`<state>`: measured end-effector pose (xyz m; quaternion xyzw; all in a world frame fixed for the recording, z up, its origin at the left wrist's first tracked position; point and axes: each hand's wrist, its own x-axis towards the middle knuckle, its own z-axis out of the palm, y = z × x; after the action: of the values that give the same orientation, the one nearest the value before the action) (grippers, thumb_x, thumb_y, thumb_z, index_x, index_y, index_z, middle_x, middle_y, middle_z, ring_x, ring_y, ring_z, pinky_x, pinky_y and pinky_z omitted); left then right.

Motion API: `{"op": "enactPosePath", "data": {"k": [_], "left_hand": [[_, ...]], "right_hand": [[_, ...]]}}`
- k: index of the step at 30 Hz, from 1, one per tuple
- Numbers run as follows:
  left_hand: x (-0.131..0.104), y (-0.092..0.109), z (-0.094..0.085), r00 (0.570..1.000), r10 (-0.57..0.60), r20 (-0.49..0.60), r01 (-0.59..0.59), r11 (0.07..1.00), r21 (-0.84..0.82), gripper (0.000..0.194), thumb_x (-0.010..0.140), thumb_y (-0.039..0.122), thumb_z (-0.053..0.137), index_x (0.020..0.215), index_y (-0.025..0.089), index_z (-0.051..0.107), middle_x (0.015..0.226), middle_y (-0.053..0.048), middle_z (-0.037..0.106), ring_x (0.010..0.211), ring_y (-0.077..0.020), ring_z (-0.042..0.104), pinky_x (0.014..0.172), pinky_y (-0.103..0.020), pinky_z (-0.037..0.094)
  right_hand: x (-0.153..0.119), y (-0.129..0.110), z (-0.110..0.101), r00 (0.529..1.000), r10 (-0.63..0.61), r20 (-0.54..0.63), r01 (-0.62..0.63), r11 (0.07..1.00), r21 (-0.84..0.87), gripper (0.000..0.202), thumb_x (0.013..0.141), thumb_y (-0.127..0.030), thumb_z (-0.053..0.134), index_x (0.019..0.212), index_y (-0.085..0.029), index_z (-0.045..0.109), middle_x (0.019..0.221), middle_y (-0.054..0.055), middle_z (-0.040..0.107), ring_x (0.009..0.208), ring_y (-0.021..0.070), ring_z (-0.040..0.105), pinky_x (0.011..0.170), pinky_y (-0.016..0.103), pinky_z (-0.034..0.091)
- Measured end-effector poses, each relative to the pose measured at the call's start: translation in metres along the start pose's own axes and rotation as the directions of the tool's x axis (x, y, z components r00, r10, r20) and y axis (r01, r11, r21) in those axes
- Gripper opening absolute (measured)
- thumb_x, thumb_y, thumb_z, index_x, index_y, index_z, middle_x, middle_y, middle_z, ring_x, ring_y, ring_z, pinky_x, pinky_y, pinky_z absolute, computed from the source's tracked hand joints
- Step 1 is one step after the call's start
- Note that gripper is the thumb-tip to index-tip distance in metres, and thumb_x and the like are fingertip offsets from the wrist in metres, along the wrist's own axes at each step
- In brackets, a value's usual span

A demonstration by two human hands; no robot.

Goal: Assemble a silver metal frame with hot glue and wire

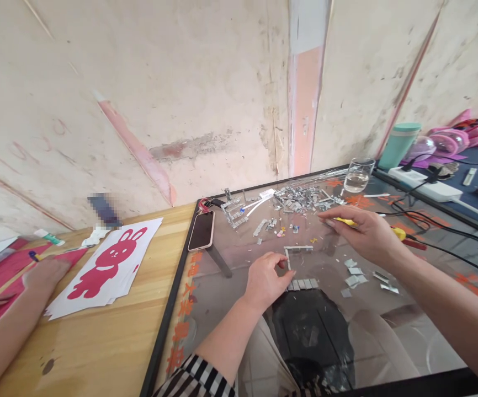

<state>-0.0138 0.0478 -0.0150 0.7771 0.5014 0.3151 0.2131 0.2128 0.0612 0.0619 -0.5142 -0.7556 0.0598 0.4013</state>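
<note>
My left hand is closed in a pinch, thumb and forefinger on a thin metal strip bent like an L on the glass tabletop. Just below its fingertips lies a row of small silver plates. My right hand grips a yellow-handled soldering iron, its black cord trailing right. The iron's tip is hard to make out near the heap of silver metal pieces. Loose silver squares lie under my right forearm, and tiny coloured bits lie between my hands.
A phone rests at the glass's left edge. Back right stand a water glass, a teal cup and a white power strip with black cables. On the wooden table, another person's hand touches red paper beside a rabbit print.
</note>
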Motion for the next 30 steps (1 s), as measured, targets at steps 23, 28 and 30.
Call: {"op": "enactPosePath", "data": {"k": [23,28,30], "left_hand": [[-0.002,0.004,-0.001,1.000,0.011,0.009,-0.011,1.000,-0.002,0.019,0.067,0.019,0.062,0.085,0.022,0.064,0.078,0.001,0.062,0.070,-0.0126,0.057,0.065,-0.023,0.043],[-0.002,0.003,0.000,1.000,0.011,0.008,-0.011,1.000,-0.002,0.018,0.067,0.018,0.061,0.084,0.023,0.064,0.079,0.001,0.062,0.071,-0.0127,0.057,0.065,-0.023,0.043],[-0.002,0.004,0.000,1.000,0.010,0.009,-0.010,1.000,-0.001,0.019,0.067,0.018,0.061,0.085,0.023,0.064,0.079,0.000,0.063,0.071,-0.0128,0.057,0.065,-0.023,0.044]], "right_hand": [[-0.007,0.016,0.073,0.890,-0.309,0.335,0.418,0.847,-0.329,0.045,0.069,-0.004,0.050,0.098,-0.035,0.065,0.118,0.003,0.056,0.112,0.0254,0.040,0.090,0.045,0.024],[-0.007,0.013,0.071,0.879,-0.313,0.360,0.436,0.834,-0.340,0.044,0.070,-0.005,0.050,0.100,-0.034,0.064,0.121,0.005,0.054,0.114,0.0266,0.038,0.091,0.047,0.022],[-0.007,0.012,0.071,0.877,-0.313,0.364,0.439,0.830,-0.343,0.044,0.069,-0.005,0.050,0.099,-0.034,0.064,0.121,0.005,0.053,0.115,0.0268,0.038,0.092,0.047,0.022]]}}
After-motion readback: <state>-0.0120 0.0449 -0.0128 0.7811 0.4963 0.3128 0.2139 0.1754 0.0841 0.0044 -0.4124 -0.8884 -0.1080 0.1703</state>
